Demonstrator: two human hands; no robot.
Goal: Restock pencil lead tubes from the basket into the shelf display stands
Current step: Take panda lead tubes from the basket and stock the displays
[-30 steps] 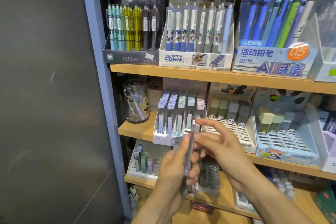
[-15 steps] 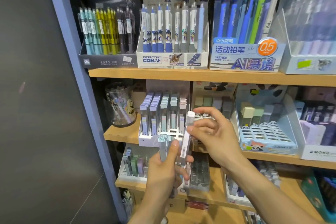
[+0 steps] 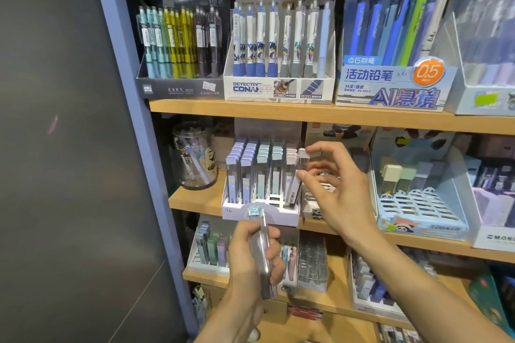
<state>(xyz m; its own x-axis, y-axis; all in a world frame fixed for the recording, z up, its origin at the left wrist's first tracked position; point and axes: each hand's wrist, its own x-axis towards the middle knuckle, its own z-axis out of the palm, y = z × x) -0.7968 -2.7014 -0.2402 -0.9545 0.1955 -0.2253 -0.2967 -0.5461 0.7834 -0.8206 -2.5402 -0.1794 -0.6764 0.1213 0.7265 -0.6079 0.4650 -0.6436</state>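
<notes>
1. Lead tubes [image 3: 260, 175] stood upright in rows in a white stand [image 3: 245, 210] on the middle shelf [image 3: 195, 198], centre of the frame, with purple caps on the left, pale blue in the middle and pink on the right.
2. The right hand [image 3: 338, 192] pinched one clear tube [image 3: 296, 178] between thumb and forefinger at the stand's right edge; the tube sat nearly upright, touching the pink-capped row, its foot at the front right slots.
3. The left hand [image 3: 252, 255], lower centre, was clenched around a bundle of tubes [image 3: 263, 253], which poked up above the fist just in front of the stand's front lip.
4. A clear jar [image 3: 195, 159] stood left of the stand on the same shelf.
5. To the right sat a blue panda stand [image 3: 418, 211] with many bare slots.
6. Pencil boxes [image 3: 278, 44] lined the upper shelf, and more tube trays [image 3: 211, 248] filled the lower one.
</notes>
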